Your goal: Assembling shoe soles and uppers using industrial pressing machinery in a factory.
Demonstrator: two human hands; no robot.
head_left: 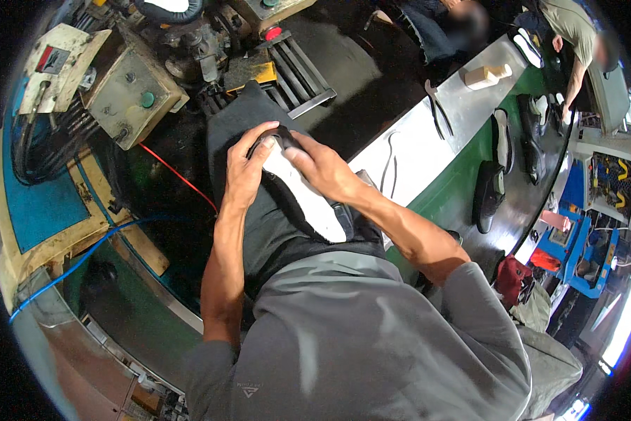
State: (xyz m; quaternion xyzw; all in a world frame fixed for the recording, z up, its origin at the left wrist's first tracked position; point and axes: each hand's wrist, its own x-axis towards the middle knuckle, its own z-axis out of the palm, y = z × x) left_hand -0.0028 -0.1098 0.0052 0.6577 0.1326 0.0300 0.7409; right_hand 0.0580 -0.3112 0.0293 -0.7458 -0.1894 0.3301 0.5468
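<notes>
pinching the shoe (305, 194) at its far end, right near frame centre, with left hand (246, 165) and right hand (320, 167), thumbs on top! best to press evenly with both, keeping the near end from twisting.

A black shoe (303, 193) sits near the middle of the frame, turned so that its long, smooth white underside faces the camera, with the black upper showing as a dark band along its left edge. It lies aslant, running from an upper end left of centre down to a rounded lower end closer to the bottom right, over the person's dark-clad lap (242, 116). Both hands (322, 167) clasp its upper end, covering part of the outline there, while the lower stretch of white is uncovered.
</notes>
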